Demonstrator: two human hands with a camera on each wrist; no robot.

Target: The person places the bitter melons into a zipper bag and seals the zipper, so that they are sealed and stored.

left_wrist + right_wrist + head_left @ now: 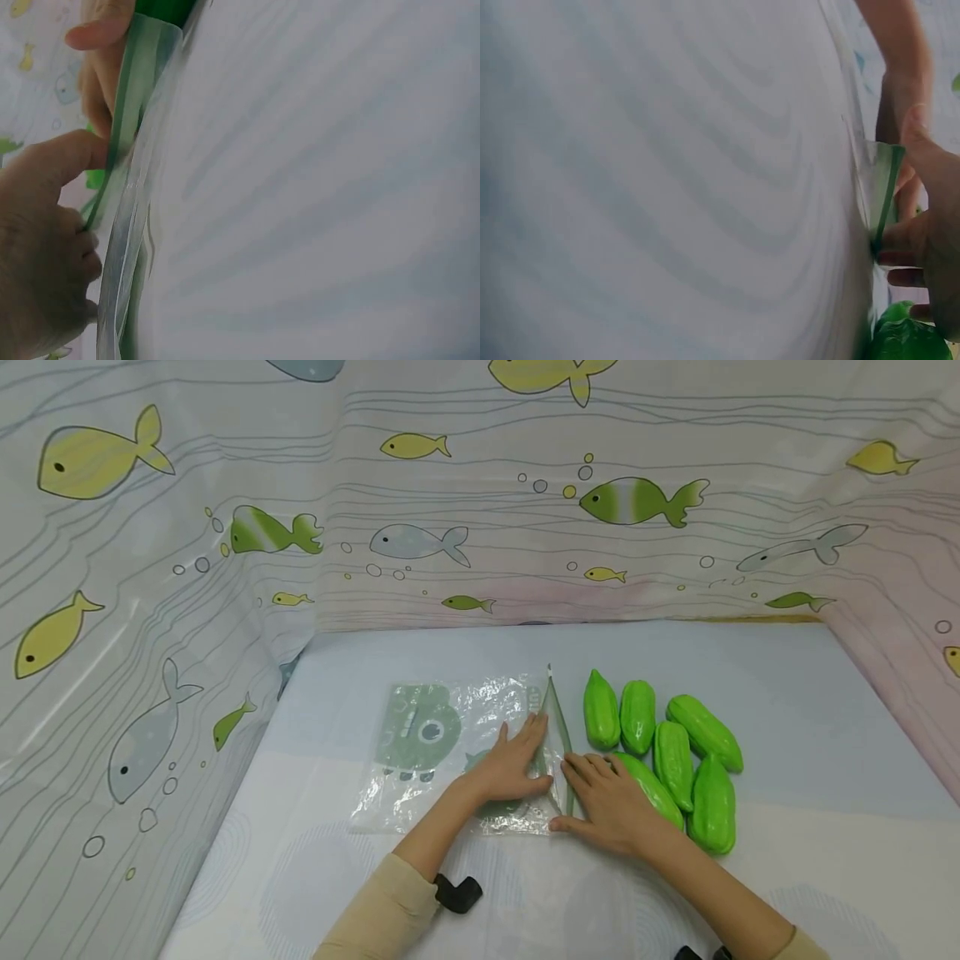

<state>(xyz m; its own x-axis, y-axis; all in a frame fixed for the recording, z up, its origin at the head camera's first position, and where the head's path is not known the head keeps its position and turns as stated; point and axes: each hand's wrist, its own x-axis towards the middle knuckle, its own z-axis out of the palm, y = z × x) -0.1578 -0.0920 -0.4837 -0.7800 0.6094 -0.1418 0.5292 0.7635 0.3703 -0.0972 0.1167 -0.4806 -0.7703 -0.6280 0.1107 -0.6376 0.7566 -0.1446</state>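
A clear plastic zip bag [416, 814] with green cartoon prints lies flat, its green-edged mouth facing right and parted into a narrow gap. My left hand [512, 768] rests on the bag's mouth end, fingers extended. In the left wrist view its thumb [79, 154] touches the upright green edge strip [127, 97]. My right hand [611, 802] touches the mouth's right-hand edge with its fingertips, thumb spread toward the near corner. In the right wrist view, its fingers [900, 259] lie against the green strip [887, 187]. Several shiny green, ridged, gourd-like vegetables [673, 764] lie beside it, one partly behind it.
The pale table [810, 735] holds the bag left of centre and the green vegetables to its right. Fish-printed sheeting [525, 552] walls in the back and sides. Black wrist mounts [459, 893] sit below the forearms.
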